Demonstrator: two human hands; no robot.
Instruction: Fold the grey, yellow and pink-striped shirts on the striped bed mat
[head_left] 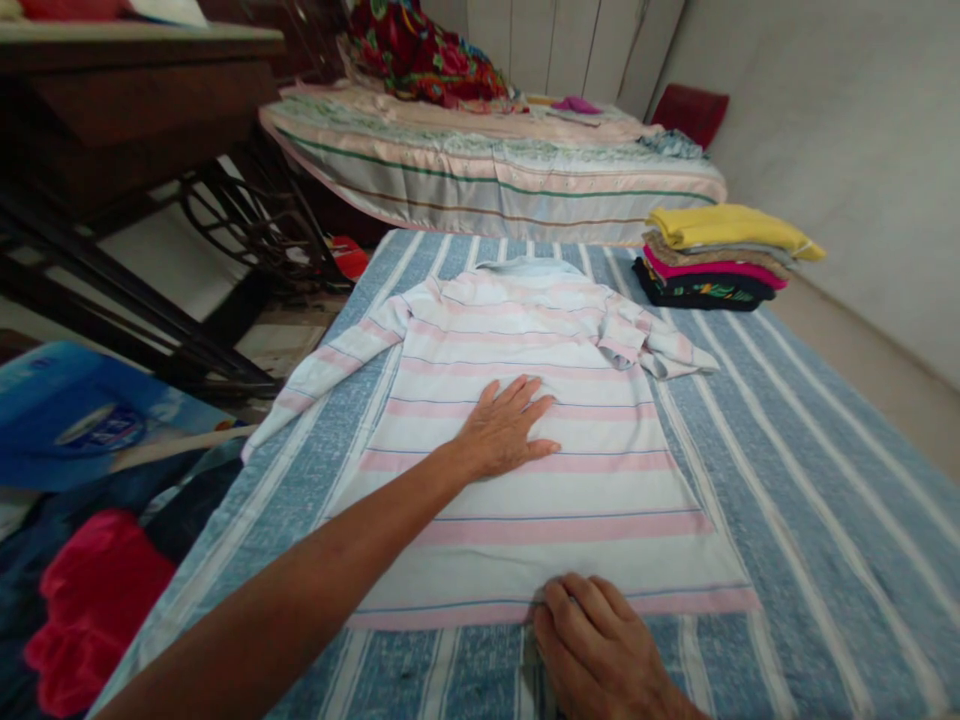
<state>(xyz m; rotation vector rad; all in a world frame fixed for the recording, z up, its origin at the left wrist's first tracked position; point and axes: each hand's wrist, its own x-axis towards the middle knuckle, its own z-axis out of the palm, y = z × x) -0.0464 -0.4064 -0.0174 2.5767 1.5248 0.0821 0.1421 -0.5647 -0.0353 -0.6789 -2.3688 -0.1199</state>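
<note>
Striped shirt spread on a blue cloth; left hand flat, fingers splayed, mid-shirt; right hand curled at the shirt's hem, grip indiscernible; folded clothes beyond the shirt, rightward.

The left grip lies palm-down, fingers spread, arm outstretched; the right grip is curled.

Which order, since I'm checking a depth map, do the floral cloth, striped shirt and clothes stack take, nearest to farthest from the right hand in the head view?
From the right hand:
1. Striped shirt: its hem is at the fingers, the rest spread ahead.
2. Clothes stack: ahead and to the right.
3. Floral cloth: at the back, to the left.
</note>
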